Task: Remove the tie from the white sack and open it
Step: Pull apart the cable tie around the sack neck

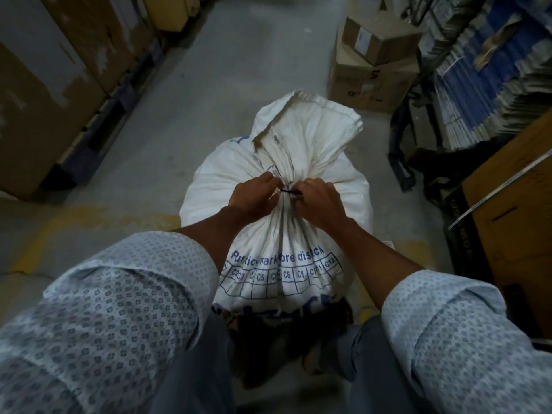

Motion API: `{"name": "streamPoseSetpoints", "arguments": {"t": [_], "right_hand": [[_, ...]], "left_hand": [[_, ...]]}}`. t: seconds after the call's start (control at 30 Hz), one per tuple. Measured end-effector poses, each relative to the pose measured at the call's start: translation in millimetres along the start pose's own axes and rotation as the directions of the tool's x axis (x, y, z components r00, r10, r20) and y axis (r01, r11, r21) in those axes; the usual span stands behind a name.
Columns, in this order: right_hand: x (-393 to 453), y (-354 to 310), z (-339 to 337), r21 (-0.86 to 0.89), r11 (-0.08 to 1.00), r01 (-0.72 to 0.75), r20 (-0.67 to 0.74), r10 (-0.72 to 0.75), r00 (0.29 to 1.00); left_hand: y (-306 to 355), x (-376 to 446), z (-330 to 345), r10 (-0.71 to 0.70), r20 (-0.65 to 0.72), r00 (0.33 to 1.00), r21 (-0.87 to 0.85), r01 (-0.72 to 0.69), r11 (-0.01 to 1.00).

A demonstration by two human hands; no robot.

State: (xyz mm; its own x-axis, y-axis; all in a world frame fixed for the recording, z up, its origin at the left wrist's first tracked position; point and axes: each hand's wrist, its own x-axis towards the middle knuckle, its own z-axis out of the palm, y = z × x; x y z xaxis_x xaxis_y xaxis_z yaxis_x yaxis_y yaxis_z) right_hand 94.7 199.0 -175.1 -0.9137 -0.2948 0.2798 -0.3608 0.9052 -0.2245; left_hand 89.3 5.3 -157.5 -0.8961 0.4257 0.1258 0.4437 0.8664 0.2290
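Mid-frame, our left hand (254, 195) & right hand (321, 201) both pinch the black tie (289, 191) cinching the white sack (277, 258) neck.

head cam: sitting at the person's head, looking forward and steeply down | framing: taking in both forearms close up, with the white sack (277, 180) just beyond (wide-angle, edges bending) | reach: showing floor (209, 70) and cardboard boxes (373, 61) farther off | single view, sharing nothing
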Motion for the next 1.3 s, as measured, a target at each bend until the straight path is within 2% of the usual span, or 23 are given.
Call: {"name": "streamPoseSetpoints", "arguments": {"t": [0.07,0.13,0.3,0.4,0.5,0.7,0.9,1.03,1.17,1.23,1.3], "right_hand": [[1.9,-1.2,1.0,-0.028,0.999,-0.039,0.062,0.041,0.997],[5.6,-3.2,2.9,-0.052,0.997,-0.06,0.061,0.063,0.996],[12.6,-8.3,11.8,-0.025,0.997,-0.066,-0.022,0.066,0.998],[15.3,-9.3,15.3,-0.025,0.997,-0.073,-0.001,0.073,0.997],[11.5,-4.2,16.9,0.059,0.996,-0.062,-0.03,0.064,0.997],[-1.2,0.3,22.8,0.068,0.997,-0.03,-0.148,0.04,0.988],[-10.9,17.2,14.1,0.007,1.0,-0.027,-0.19,0.028,0.981],[-19.0,31.5,13.2,-0.045,0.998,-0.045,-0.174,0.037,0.984],[-21.9,33.4,15.7,-0.002,0.996,-0.093,-0.116,0.092,0.989],[-20.5,30.5,14.8,0.016,0.995,-0.101,-0.119,0.102,0.988],[-18.3,28.0,12.0,0.03,0.995,-0.091,-0.148,0.095,0.985]], "left_hand": [[3.8,0.8,0.8,-0.021,0.01,1.0,0.029,0.021,0.999],[6.6,2.1,2.8,-0.035,0.01,0.999,0.034,0.035,0.999],[9.2,7.6,10.7,-0.042,-0.031,0.999,0.063,0.044,0.997],[12.1,10.8,17.1,-0.064,-0.051,0.997,0.084,0.068,0.994],[14.7,11.9,21.7,-0.09,-0.062,0.994,0.046,0.093,0.995],[18.4,19.6,20.4,-0.017,-0.062,0.998,0.099,0.023,0.995],[3.2,16.8,17.1,-0.036,-0.087,0.996,-0.038,0.033,0.999],[5.9,14.1,20.5,-0.133,-0.116,0.984,-0.169,0.113,0.979],[3.1,9.0,20.4,-0.205,-0.108,0.973,-0.258,0.171,0.951],[9.1,8.1,15.1,-0.133,-0.141,0.981,-0.15,0.112,0.982],[16.7,10.9,8.7,0.034,-0.187,0.982,-0.017,-0.038,0.999]]}}
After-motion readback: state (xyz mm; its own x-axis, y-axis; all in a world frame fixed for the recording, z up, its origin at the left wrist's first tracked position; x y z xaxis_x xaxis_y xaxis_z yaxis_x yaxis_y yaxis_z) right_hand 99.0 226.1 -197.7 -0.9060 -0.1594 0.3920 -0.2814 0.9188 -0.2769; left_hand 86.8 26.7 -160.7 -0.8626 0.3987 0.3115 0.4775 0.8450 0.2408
